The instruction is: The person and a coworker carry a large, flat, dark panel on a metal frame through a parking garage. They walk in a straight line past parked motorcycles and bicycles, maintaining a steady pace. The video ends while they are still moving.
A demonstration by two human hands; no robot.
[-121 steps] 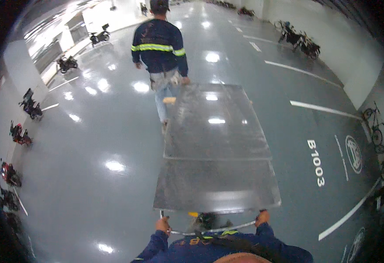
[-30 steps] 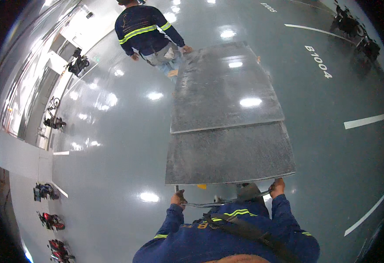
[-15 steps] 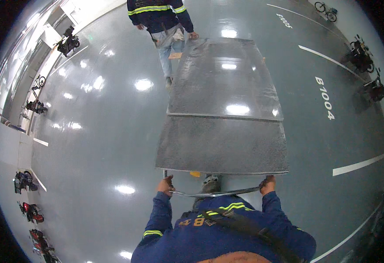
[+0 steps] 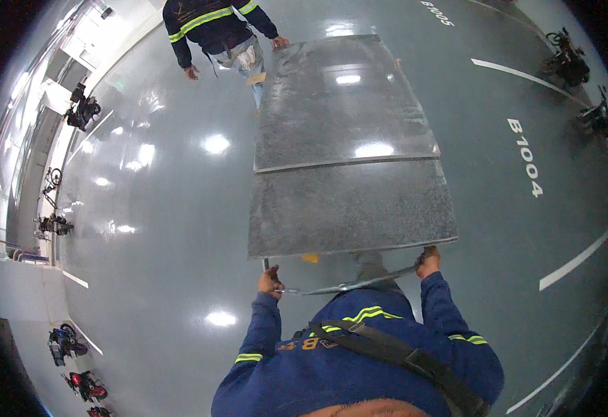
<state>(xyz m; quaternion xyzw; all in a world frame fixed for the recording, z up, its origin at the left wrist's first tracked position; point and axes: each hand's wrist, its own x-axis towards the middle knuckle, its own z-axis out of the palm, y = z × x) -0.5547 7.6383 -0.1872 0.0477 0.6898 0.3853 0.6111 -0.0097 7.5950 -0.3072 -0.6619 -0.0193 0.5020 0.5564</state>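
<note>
Both my hands are wrapped round the ends of a curved metal cart handle (image 4: 349,285). My left hand (image 4: 270,281) grips its left corner, and my right hand (image 4: 428,263) grips the right one. Just beyond the handle lies a wide grey slab (image 4: 349,208) with a rough, dusty top. Another large grey slab (image 4: 342,111) overlaps its far part and reflects the ceiling lights. The cart under the slabs is mostly hidden; a small yellow piece (image 4: 310,258) shows below the near edge.
A co-worker (image 4: 210,28) in a dark jacket walks at the far left, one hand (image 4: 280,43) at the far slab's corner. Motorbikes (image 4: 66,342) stand along the left wall, and more motorbikes (image 4: 567,59) at the far right. White lines (image 4: 578,257) mark the shiny grey floor (image 4: 165,229).
The cart and slabs have turned slightly left in view and sit a little higher. The co-worker has shifted left and farther up. Both my hands have kept their grip.
</note>
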